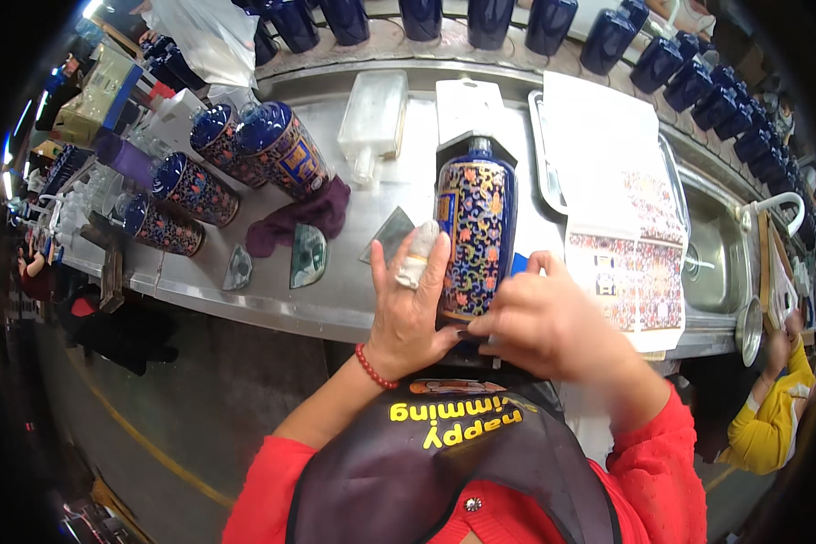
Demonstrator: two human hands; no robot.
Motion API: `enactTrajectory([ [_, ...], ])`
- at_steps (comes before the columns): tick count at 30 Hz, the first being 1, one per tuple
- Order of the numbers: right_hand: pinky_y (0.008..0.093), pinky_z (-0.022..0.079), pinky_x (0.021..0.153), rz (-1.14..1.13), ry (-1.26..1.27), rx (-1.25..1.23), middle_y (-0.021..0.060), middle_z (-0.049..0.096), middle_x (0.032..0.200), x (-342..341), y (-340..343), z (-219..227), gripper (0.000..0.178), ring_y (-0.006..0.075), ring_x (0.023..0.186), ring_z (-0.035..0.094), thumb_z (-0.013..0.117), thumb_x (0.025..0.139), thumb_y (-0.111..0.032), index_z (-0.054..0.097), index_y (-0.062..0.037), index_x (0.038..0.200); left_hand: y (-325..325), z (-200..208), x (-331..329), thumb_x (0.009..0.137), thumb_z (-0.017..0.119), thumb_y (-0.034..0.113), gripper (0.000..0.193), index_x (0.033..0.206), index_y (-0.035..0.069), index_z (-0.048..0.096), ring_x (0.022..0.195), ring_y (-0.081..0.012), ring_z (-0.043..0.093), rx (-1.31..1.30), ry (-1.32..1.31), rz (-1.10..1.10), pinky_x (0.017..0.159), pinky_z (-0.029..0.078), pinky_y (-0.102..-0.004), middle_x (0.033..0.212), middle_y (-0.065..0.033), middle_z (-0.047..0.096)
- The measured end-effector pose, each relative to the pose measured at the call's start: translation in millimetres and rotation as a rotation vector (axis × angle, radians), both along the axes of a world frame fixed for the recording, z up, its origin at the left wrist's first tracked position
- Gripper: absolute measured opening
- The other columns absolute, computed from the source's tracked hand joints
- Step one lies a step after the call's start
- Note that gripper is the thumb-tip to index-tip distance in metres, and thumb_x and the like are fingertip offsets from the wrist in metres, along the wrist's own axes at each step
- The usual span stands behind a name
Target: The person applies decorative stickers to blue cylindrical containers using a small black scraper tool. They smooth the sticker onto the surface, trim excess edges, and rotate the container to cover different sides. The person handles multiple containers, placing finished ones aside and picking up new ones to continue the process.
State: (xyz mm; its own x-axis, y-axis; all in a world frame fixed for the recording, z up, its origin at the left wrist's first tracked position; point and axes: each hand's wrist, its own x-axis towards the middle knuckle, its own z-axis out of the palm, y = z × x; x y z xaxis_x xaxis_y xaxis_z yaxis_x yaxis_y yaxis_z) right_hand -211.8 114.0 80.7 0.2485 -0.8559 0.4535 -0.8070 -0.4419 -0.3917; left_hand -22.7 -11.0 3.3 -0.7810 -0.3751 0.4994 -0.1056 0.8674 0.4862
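Observation:
A dark blue bottle (477, 240) with a colourful floral wrap lies on its back in front of me, its neck pointing away. My left hand (406, 304) rests along its left side with fingers stretched and spread. One of those fingers has a whitish wrapping (416, 257), and a red bead bracelet circles the wrist. At the bottle's base, near its lower right, my right hand (544, 317) is closed in a pinch and partly blurred. Whatever sits between those fingertips is too small to make out. Printed floral sheets (626, 281) lie just right of the bottle.
Several decorated blue bottles (286, 154) stand left, by a purple cloth (304, 216) and glass-like pieces (308, 257). A clear bottle (372, 118) lies behind. Plain blue bottles (422, 18) line a far ledge. Right are a sink (709, 263) and a person in yellow (771, 417).

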Motion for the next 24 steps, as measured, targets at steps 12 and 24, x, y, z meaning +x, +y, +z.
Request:
enactTrajectory([
  [12,0.0355,0.052,0.061,-0.088,-0.514,0.153,0.0059,0.063,0.078,-31,-47,9,0.010,0.0250,0.070,0.066,0.065,0.081,0.002,0.068,-0.0049,0.087,-1,2,1,0.072,0.086,0.051,0.112,0.154,-0.005,0.034,0.135,-0.0451,0.047,-0.027,-0.035,0.044,0.119,0.001,-0.0679,0.143,-0.0243,0.054],
  [24,0.0366,0.044,0.070,-0.544,-0.080,-0.360,0.0005,0.057,0.078,-46,-58,10,0.019,0.0187,0.073,0.058,0.073,0.075,0.000,0.071,-0.0095,0.092,-4,17,1,0.073,0.080,0.060,0.103,0.150,0.000,0.046,0.132,-0.0349,0.051,-0.168,-0.079,0.094,0.116,0.002,-0.0720,0.134,-0.0183,0.061],
])
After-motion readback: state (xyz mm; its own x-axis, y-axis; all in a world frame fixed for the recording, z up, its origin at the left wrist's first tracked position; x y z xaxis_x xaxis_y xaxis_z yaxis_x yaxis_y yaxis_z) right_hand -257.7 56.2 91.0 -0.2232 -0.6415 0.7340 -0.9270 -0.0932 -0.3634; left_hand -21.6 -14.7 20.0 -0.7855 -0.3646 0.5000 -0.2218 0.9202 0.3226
